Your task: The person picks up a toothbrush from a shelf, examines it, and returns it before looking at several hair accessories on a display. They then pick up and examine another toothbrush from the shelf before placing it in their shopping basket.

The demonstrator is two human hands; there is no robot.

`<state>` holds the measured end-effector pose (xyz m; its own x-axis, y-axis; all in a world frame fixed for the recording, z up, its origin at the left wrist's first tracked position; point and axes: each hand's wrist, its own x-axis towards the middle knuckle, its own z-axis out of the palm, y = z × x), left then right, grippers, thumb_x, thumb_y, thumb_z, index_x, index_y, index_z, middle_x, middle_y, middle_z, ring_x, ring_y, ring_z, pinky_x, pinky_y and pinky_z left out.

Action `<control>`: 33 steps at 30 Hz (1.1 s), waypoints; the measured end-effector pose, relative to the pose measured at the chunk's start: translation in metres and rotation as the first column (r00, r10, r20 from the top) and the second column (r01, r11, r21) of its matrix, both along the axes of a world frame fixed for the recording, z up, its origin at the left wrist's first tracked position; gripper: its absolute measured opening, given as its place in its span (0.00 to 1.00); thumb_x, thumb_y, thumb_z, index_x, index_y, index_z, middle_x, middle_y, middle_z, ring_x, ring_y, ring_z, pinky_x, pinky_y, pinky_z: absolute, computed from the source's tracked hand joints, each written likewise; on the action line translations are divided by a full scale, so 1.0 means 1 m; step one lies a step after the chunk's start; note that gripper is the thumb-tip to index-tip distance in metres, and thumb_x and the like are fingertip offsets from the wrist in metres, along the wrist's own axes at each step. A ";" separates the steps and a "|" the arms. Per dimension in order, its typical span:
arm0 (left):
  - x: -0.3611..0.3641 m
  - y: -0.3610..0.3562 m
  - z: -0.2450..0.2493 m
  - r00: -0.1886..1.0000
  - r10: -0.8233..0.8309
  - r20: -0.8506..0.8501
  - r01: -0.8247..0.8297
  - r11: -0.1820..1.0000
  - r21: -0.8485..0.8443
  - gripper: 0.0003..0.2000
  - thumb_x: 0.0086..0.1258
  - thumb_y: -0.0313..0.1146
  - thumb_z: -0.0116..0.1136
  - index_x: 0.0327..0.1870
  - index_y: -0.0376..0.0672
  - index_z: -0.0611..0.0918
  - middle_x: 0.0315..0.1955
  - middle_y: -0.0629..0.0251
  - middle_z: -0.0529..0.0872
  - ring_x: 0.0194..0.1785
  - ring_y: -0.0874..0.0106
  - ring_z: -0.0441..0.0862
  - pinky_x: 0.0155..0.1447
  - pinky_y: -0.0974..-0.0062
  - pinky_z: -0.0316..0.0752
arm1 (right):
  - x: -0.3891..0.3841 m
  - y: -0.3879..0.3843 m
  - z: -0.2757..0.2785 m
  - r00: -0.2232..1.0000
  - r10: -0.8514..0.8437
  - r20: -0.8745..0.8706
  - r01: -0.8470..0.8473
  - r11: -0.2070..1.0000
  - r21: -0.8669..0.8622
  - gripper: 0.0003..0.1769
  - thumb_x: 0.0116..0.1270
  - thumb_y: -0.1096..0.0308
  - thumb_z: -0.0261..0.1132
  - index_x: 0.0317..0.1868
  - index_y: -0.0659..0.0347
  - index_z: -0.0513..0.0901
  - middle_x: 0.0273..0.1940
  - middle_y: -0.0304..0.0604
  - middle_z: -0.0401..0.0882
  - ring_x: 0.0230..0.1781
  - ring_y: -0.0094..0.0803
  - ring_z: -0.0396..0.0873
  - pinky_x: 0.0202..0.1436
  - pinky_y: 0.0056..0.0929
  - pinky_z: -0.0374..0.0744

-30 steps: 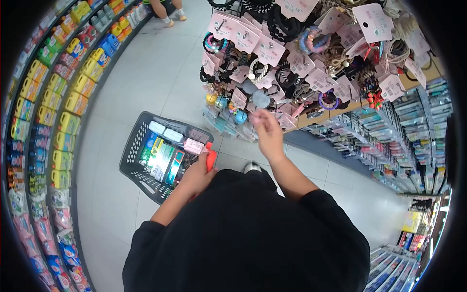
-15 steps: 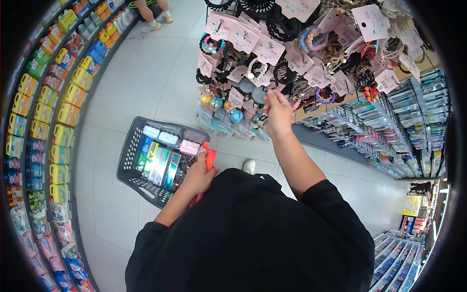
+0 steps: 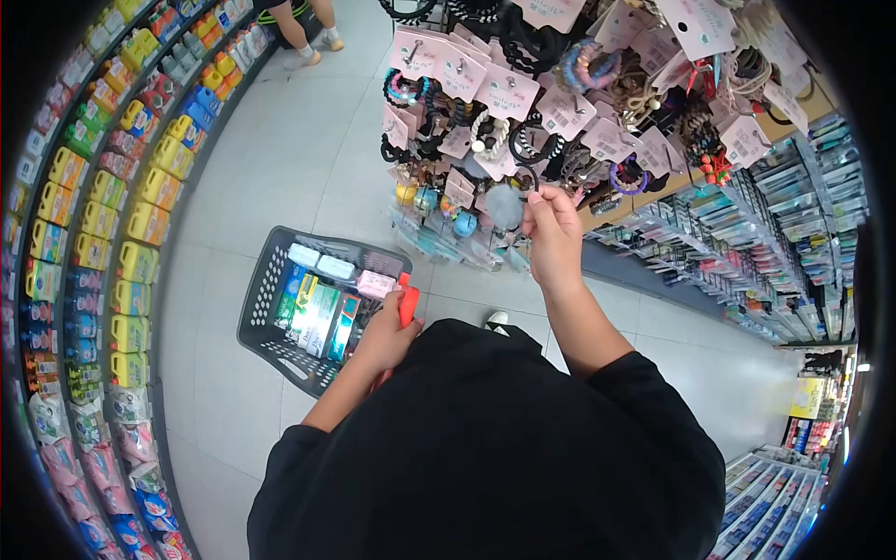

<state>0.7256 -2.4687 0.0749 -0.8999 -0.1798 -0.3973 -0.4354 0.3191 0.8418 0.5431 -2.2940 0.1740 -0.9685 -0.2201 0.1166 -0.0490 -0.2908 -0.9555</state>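
My right hand (image 3: 553, 224) is raised at a display rack of hair ties (image 3: 551, 103) and pinches a black hair tie with a grey pompom (image 3: 505, 205), held just in front of the rack's lower cards. My left hand (image 3: 387, 338) grips the red handle (image 3: 408, 303) of a dark grey shopping basket (image 3: 264, 308) hanging at my left side. Inside the basket lie several boxed items, among them green and blue boxes (image 3: 317, 313) and a pink pack (image 3: 375, 283).
Shelves of yellow, green and red bottles (image 3: 103, 215) curve along the left. Shelves of small packaged goods (image 3: 793, 243) run on the right below the rack. Another person's legs (image 3: 308, 28) stand at the aisle's far end. Grey tiled floor (image 3: 271, 168) lies between.
My right hand drew back a little from the rack, and the grey pompom hair tie now hangs from its fingers. The left hand keeps the basket handle.
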 end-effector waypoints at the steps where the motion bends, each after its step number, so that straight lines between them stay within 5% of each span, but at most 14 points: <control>1: 0.000 0.000 -0.003 1.000 0.002 -0.007 -0.002 1.000 0.005 0.30 0.63 0.38 0.58 0.62 0.34 0.61 0.48 0.35 0.77 0.53 0.43 0.75 0.57 0.59 0.69 | 0.000 -0.001 0.001 1.000 0.002 0.022 -0.002 1.000 0.009 0.04 0.68 0.71 0.58 0.39 0.62 0.76 0.25 0.33 0.71 0.23 0.19 0.66 0.28 0.18 0.65; 11: 0.001 -0.001 -0.009 0.999 0.033 -0.018 -0.031 0.997 0.076 0.29 0.63 0.37 0.59 0.61 0.33 0.61 0.51 0.39 0.76 0.55 0.48 0.75 0.58 0.63 0.68 | 0.014 0.006 -0.015 0.998 -0.005 0.056 0.012 0.991 -0.136 0.03 0.67 0.72 0.58 0.39 0.61 0.75 0.25 0.32 0.71 0.24 0.18 0.66 0.29 0.18 0.66; 17: -0.001 -0.003 -0.008 1.000 0.026 -0.006 -0.026 0.996 0.090 0.29 0.63 0.37 0.60 0.61 0.33 0.62 0.50 0.40 0.76 0.54 0.49 0.76 0.57 0.64 0.69 | 0.018 0.007 -0.013 0.993 -0.097 -0.071 0.089 0.990 -0.109 0.03 0.67 0.74 0.55 0.36 0.63 0.75 0.28 0.33 0.69 0.28 0.20 0.64 0.36 0.19 0.65; 20: -0.001 -0.005 -0.010 0.999 0.031 -0.017 -0.029 0.994 0.105 0.29 0.63 0.37 0.60 0.61 0.33 0.62 0.48 0.41 0.77 0.52 0.51 0.77 0.56 0.64 0.69 | 0.001 0.010 -0.034 0.921 -0.135 -0.365 0.184 0.977 0.104 0.04 0.67 0.73 0.54 0.36 0.64 0.75 0.34 0.37 0.73 0.32 0.22 0.70 0.42 0.19 0.67; 23: 0.000 -0.004 -0.012 0.999 0.041 -0.031 -0.037 0.992 0.122 0.28 0.63 0.36 0.59 0.60 0.34 0.63 0.45 0.44 0.79 0.50 0.53 0.78 0.55 0.66 0.70 | 0.001 -0.004 -0.025 0.999 0.008 0.045 -0.003 0.992 -0.129 0.05 0.68 0.71 0.54 0.38 0.64 0.74 0.40 0.42 0.76 0.40 0.27 0.75 0.47 0.23 0.72; 26: -0.002 -0.002 -0.007 0.999 0.044 -0.010 -0.042 0.988 0.148 0.27 0.64 0.35 0.59 0.59 0.34 0.63 0.42 0.47 0.80 0.47 0.56 0.80 0.53 0.67 0.71 | -0.007 -0.012 -0.019 0.914 0.243 0.326 -0.168 0.956 -0.241 0.07 0.68 0.68 0.56 0.41 0.63 0.72 0.43 0.46 0.77 0.43 0.31 0.78 0.49 0.27 0.76; 33: 0.000 -0.005 -0.004 0.999 0.036 -0.021 -0.034 0.994 0.108 0.26 0.64 0.35 0.59 0.59 0.35 0.63 0.41 0.48 0.81 0.46 0.58 0.80 0.51 0.67 0.72 | -0.030 -0.037 -0.022 0.896 0.247 0.369 -0.203 0.967 -0.153 0.17 0.67 0.63 0.61 0.48 0.62 0.66 0.36 0.48 0.79 0.36 0.34 0.81 0.42 0.31 0.80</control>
<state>0.7254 -2.4733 0.0711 -0.9029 -0.1684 -0.3954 -0.4248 0.2110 0.8803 0.5126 -2.3312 0.1523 -0.8694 -0.4443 -0.2163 0.3919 -0.3532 -0.8495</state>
